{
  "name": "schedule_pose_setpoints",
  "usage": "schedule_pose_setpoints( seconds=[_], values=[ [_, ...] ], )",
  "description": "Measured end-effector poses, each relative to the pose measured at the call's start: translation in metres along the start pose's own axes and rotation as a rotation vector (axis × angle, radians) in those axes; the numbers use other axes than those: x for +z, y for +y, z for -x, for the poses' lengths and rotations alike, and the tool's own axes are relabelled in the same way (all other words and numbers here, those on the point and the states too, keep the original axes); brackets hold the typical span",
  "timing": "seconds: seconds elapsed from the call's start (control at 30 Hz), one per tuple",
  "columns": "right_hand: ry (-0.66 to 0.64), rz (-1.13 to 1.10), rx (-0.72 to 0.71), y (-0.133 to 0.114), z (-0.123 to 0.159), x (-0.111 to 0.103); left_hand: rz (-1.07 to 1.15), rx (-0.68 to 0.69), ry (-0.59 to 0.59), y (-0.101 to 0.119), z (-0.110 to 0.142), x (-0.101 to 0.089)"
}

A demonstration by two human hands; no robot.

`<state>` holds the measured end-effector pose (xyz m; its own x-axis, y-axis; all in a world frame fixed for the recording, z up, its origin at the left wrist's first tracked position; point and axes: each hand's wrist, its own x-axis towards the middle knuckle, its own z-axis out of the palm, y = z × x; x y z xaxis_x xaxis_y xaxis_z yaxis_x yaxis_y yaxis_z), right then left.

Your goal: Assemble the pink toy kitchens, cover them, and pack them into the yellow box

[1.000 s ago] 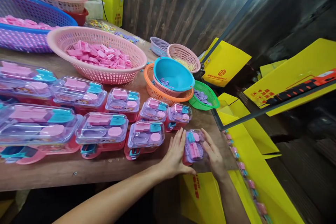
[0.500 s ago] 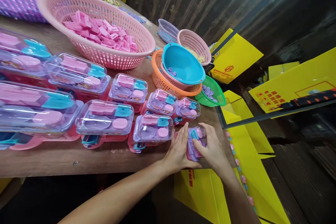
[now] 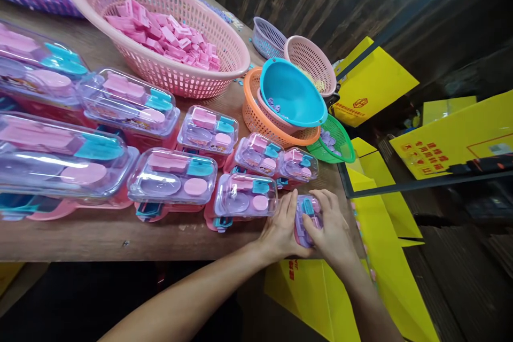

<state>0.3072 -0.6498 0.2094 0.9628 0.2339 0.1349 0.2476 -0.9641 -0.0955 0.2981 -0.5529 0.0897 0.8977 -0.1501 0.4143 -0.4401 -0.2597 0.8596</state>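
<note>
At the right end of the wooden table, a small plastic toy case with purple, pink and blue pieces sits between both hands. My left hand presses along its left side, fingers pointing away from me. My right hand wraps round the right side, its thumb across the top and its fingers at the far right edge. Hands cover much of the case. Just left stands a similar toy case with a clear domed lid and a pink base.
Several more lidded cases stand in two rows to the left. Behind them is a pink basket of pink parts. A blue bowl rests in an orange basket, beside a green basket. Yellow cartons line the right.
The view has shifted a little, so the table and baskets appear farther right. Both hands remain around the same case, with the right thumb still over its top.
</note>
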Motion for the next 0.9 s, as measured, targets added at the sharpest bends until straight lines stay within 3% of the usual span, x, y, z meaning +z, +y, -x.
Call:
schedule_pose_setpoints(
  seconds=[0.17, 0.5, 0.9],
  values=[
    [-0.069, 0.152, 0.057, -0.01, 0.0, -0.003, 0.035, -0.017, 0.005, 0.0, 0.001, 0.0],
    [0.009, 0.395, 0.066, -0.027, 0.005, 0.0, 0.069, -0.05, -0.035, -0.001, -0.002, -0.006],
    [0.03, 0.452, 0.072, -0.033, 0.008, 0.002, 0.066, -0.043, -0.01, -0.001, -0.003, -0.005]
  ],
)
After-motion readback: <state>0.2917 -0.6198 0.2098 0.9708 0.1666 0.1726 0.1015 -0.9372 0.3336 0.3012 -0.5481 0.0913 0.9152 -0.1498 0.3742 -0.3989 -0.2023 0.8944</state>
